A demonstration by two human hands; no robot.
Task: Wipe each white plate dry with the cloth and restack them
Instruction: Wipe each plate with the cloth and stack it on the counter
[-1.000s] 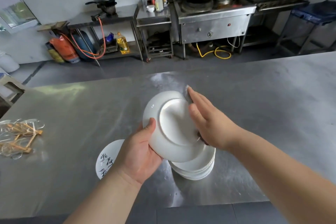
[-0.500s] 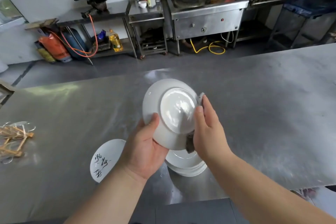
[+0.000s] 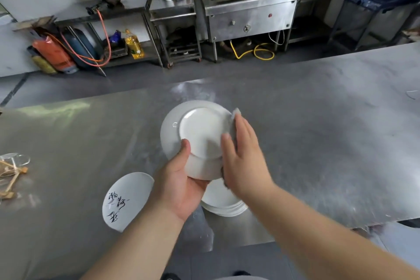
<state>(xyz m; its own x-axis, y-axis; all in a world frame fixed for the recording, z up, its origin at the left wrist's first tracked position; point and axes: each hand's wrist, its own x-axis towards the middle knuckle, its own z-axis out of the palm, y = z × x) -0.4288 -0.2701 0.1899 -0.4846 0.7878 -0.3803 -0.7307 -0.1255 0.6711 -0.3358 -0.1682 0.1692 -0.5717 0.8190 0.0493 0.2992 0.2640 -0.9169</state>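
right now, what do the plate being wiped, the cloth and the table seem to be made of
The plate: likely glazed ceramic or porcelain, white and glossy, with highlights on its foot ring. The cloth: soft grey textile; it folds over the rim, weave too blurred to tell. The table: stainless steel by its look, brushed grey sheet with smeared reflections.
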